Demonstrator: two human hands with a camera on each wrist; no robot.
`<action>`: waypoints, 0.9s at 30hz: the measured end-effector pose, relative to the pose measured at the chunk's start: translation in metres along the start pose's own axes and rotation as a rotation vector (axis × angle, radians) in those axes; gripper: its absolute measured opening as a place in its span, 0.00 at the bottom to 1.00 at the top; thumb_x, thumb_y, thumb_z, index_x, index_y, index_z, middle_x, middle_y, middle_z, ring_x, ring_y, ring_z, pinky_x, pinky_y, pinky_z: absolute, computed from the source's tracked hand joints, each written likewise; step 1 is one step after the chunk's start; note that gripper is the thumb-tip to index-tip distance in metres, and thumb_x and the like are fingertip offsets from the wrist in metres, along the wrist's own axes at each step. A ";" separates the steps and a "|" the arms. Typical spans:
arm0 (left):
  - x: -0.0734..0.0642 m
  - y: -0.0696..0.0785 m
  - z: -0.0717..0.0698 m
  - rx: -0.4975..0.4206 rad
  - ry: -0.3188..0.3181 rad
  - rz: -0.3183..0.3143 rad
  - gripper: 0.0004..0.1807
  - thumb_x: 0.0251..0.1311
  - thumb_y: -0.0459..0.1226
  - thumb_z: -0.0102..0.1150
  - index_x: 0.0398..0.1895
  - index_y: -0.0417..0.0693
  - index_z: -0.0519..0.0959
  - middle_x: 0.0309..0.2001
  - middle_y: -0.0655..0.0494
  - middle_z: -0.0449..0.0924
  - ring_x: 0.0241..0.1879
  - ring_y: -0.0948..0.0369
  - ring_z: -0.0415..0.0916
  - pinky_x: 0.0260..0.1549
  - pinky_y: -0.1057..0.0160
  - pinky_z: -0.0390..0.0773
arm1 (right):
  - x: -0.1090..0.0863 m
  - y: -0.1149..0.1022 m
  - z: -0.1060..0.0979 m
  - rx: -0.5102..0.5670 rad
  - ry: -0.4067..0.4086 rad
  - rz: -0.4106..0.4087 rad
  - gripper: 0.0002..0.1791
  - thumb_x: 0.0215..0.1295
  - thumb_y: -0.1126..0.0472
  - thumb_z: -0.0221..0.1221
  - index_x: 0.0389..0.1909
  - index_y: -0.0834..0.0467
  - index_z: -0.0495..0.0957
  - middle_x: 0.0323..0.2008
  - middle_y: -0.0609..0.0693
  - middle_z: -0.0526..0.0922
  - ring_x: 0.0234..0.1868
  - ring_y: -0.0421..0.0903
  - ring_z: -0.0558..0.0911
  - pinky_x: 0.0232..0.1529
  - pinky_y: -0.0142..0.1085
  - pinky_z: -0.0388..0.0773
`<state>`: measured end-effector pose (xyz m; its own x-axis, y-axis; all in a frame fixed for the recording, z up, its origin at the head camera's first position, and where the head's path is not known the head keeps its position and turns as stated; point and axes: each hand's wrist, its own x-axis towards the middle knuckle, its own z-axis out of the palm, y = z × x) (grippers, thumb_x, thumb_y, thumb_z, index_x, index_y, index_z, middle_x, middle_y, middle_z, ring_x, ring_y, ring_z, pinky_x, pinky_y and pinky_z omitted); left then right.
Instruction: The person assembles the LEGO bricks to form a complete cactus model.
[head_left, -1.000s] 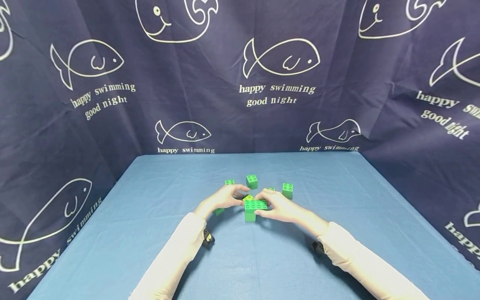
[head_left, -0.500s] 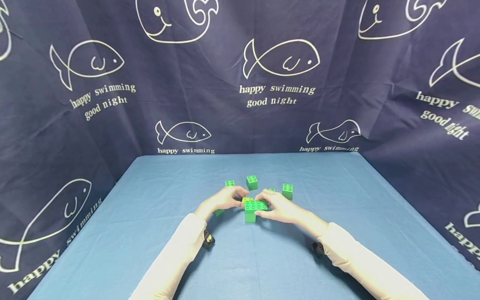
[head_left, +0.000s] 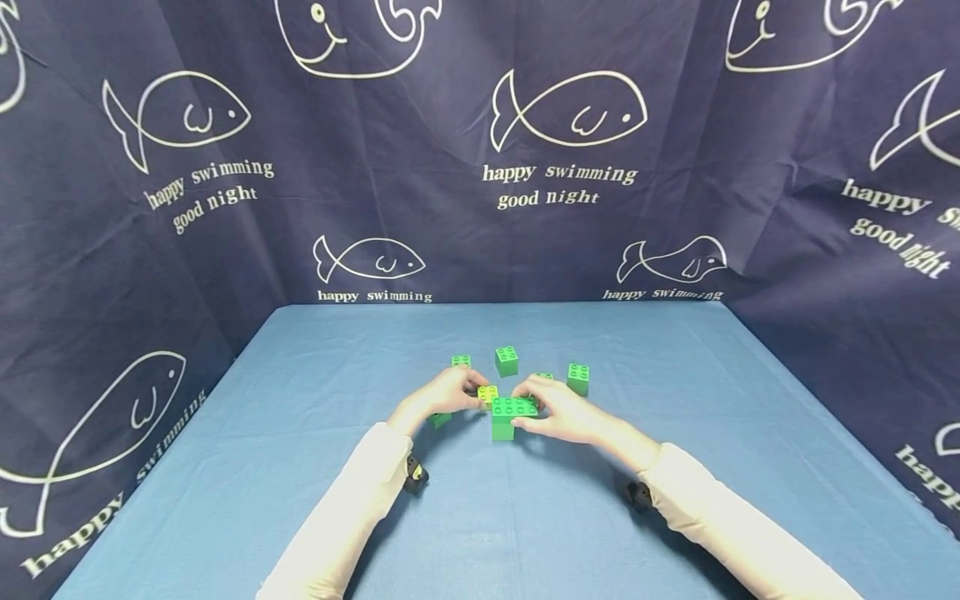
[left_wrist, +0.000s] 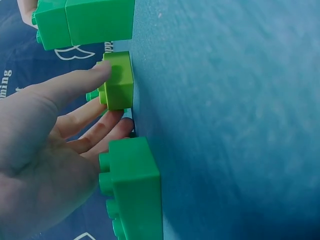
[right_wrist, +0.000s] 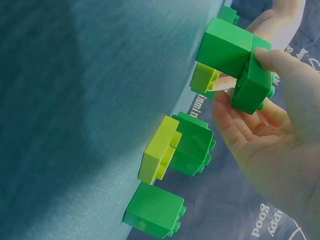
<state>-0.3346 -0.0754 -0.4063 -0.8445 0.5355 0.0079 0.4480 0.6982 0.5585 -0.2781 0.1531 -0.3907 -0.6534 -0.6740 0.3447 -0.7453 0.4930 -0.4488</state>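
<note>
Blocks (head_left: 577,379), mostly green, cluster around ctr of my head-cam pic. Biggest thing I've got on screen is the white-printed navy curtain (head_left: 442,142), filling the upper half + running down both sides. Blue tablecloth (head_left: 480,517) takes most of the lower half. Pale L sleeve (head_left: 341,521) and R sleeve (head_left: 735,517) come in from the bottom edge. R hand (head_left: 561,412), just right of ctr, grips the joined green blocks (head_left: 514,407), thumb on the near side; L hand (head_left: 448,392), just left of ctr, pinches the yellow block (left_wrist: 120,85) btwn thumb & fingers. Joined pc is approx mid-frame: long block on top, another under its left end. Loose green blocks (head_left: 507,361) sit around the hands, above + either side, some part-hidden. Pinched yellow is at the joined pc's upper-left corner; can't tell from here if they touch, or if either's off the cloth. R wrist cam also gives me a second yellow pc (right_wrist: 159,150), lower ctr, right beside a loose green.
</note>
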 end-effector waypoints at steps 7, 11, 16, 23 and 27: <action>-0.001 0.004 0.000 0.007 -0.027 -0.033 0.25 0.50 0.39 0.69 0.52 0.40 0.77 0.50 0.46 0.80 0.52 0.51 0.77 0.54 0.56 0.74 | 0.000 -0.001 -0.001 -0.002 -0.010 0.015 0.14 0.56 0.61 0.64 0.43 0.59 0.75 0.40 0.50 0.78 0.38 0.43 0.75 0.37 0.35 0.79; -0.001 0.005 0.001 0.006 -0.027 -0.048 0.24 0.50 0.39 0.69 0.51 0.41 0.77 0.50 0.46 0.80 0.52 0.51 0.76 0.54 0.56 0.74 | 0.000 -0.001 0.000 -0.004 -0.005 0.014 0.15 0.56 0.61 0.64 0.43 0.59 0.75 0.39 0.50 0.78 0.35 0.41 0.74 0.37 0.33 0.79; -0.002 0.004 0.002 0.012 -0.003 -0.045 0.20 0.51 0.37 0.69 0.48 0.42 0.78 0.47 0.47 0.82 0.50 0.52 0.78 0.52 0.57 0.75 | 0.000 -0.002 0.002 -0.004 0.001 0.008 0.14 0.57 0.60 0.64 0.43 0.59 0.75 0.38 0.49 0.78 0.34 0.41 0.72 0.37 0.31 0.77; -0.003 0.001 0.003 -0.004 0.031 -0.036 0.18 0.50 0.37 0.68 0.45 0.42 0.79 0.43 0.48 0.82 0.47 0.53 0.79 0.49 0.57 0.77 | 0.000 -0.001 0.003 -0.026 0.013 -0.007 0.14 0.57 0.59 0.64 0.42 0.59 0.76 0.38 0.49 0.78 0.34 0.41 0.73 0.37 0.31 0.77; -0.004 0.000 0.000 -0.016 0.037 -0.019 0.18 0.52 0.37 0.67 0.46 0.42 0.79 0.44 0.48 0.82 0.46 0.53 0.79 0.48 0.58 0.77 | 0.000 -0.001 0.002 -0.030 0.017 -0.013 0.14 0.57 0.60 0.64 0.42 0.59 0.76 0.38 0.50 0.78 0.35 0.42 0.74 0.37 0.31 0.77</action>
<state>-0.3314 -0.0772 -0.4062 -0.8630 0.5045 0.0278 0.4275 0.6998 0.5722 -0.2771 0.1511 -0.3920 -0.6454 -0.6712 0.3646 -0.7573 0.5004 -0.4196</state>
